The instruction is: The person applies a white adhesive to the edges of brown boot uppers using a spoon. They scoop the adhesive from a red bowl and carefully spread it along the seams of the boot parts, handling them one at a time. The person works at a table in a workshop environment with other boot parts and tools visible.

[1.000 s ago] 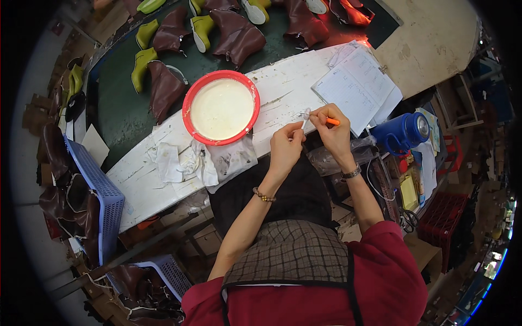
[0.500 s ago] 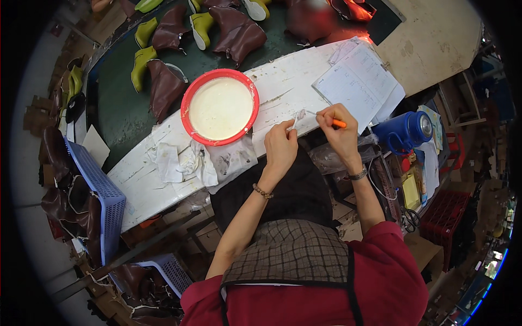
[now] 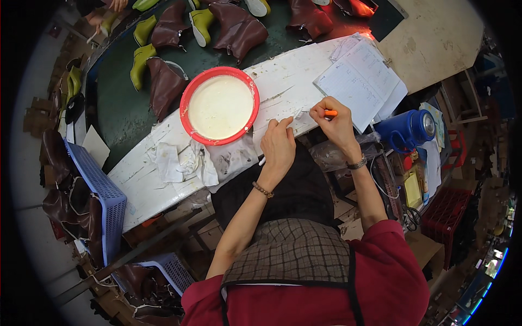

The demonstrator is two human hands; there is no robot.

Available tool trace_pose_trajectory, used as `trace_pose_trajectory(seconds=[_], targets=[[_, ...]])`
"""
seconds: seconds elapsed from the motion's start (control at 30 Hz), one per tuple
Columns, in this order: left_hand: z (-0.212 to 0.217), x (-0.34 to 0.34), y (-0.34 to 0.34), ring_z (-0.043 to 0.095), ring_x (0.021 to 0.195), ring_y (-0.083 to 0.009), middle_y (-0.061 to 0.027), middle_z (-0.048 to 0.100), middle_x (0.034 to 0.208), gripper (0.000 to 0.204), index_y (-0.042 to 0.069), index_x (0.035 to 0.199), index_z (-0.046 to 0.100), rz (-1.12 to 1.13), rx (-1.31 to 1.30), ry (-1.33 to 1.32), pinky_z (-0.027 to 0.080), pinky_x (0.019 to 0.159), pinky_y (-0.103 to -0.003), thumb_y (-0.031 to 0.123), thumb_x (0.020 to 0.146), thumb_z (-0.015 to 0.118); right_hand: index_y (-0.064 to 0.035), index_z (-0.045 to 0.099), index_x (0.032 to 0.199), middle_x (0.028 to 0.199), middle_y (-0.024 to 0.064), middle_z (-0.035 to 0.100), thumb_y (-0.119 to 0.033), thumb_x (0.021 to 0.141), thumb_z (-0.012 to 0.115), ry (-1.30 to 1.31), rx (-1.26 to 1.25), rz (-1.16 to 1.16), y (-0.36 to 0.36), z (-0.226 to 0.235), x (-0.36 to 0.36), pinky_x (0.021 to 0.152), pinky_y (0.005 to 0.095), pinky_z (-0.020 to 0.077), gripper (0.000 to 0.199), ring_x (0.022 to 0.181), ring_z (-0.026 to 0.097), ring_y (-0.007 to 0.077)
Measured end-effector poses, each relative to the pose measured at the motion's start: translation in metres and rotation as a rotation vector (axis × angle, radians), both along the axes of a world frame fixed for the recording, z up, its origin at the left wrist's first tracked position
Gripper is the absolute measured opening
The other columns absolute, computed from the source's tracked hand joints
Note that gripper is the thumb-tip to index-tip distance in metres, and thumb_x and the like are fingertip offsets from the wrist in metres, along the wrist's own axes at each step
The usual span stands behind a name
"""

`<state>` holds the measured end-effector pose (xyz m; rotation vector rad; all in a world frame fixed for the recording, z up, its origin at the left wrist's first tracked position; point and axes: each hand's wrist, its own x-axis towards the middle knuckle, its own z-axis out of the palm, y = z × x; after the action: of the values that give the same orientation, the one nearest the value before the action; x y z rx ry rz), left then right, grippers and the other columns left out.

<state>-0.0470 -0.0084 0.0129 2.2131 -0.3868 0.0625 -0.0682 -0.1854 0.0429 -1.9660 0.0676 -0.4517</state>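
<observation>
My left hand (image 3: 278, 145) is at the front edge of the white worktable (image 3: 283, 95), fingers bent and back upward. A slim white stick (image 3: 262, 161) pokes out from under its palm side; the rest is hidden. My right hand (image 3: 336, 127) pinches a slim tool with an orange end (image 3: 330, 113). Its working tip is too small to make out. Between the hands a small whitish piece (image 3: 298, 113) lies near the right fingertips. Left of my left hand stands a red-rimmed round basin (image 3: 185, 103) of cream-coloured liquid.
Brown boots (image 3: 237, 31) and yellow-green shoe forms (image 3: 142, 65) lie on the dark green surface (image 3: 128, 122). Crumpled white cloths (image 3: 182, 163) are below the basin. An open notebook (image 3: 359, 81) and a blue jug (image 3: 405, 130) stand right. Blue baskets (image 3: 111, 212) hold boots. Another person's hand (image 3: 117, 5) shows far left.
My left hand has drawn back slightly, and the white stick now shows under it. My right hand has shifted a little left and away from me. Another person's hands have appeared far left.
</observation>
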Motion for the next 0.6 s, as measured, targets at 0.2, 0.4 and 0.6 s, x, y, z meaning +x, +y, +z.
trace_pose_trajectory(seconds=[0.2,0.4,0.6], targets=[[-0.002,0.002,0.003,0.063,0.075,-0.0337,-0.0134,0.058,0.084,0.025,0.009,0.111,0.075,-0.036,0.003,-0.002,0.049,0.067,-0.045,0.004,0.087,0.068,-0.0004,0.051,0.075,0.073,0.0031,0.061,0.000,0.082,0.073,0.162,-0.039,0.125,-0.025,-0.006,0.018,0.065,0.0244,0.0505,0.023,0.071,0.059,0.0095],[-0.008,0.005,0.004,0.060,0.071,-0.0311,-0.0121,0.055,0.082,0.026,0.010,0.112,0.076,-0.026,-0.015,-0.020,0.047,0.065,-0.043,0.004,0.088,0.068,-0.0018,0.051,0.074,0.073,0.0010,0.061,0.001,0.082,0.071,0.419,0.086,0.292,-0.035,0.036,0.031,0.066,0.0238,0.0505,0.021,0.075,0.063,0.0071],[-0.006,0.006,0.004,0.060,0.072,-0.0309,-0.0120,0.055,0.081,0.027,0.011,0.113,0.076,-0.039,-0.011,-0.012,0.047,0.066,-0.043,0.005,0.088,0.067,-0.0010,0.052,0.076,0.074,0.0006,0.060,0.002,0.082,0.073,0.237,0.006,0.229,-0.024,0.031,0.029,0.066,0.0244,0.0511,0.022,0.075,0.059,0.0063]])
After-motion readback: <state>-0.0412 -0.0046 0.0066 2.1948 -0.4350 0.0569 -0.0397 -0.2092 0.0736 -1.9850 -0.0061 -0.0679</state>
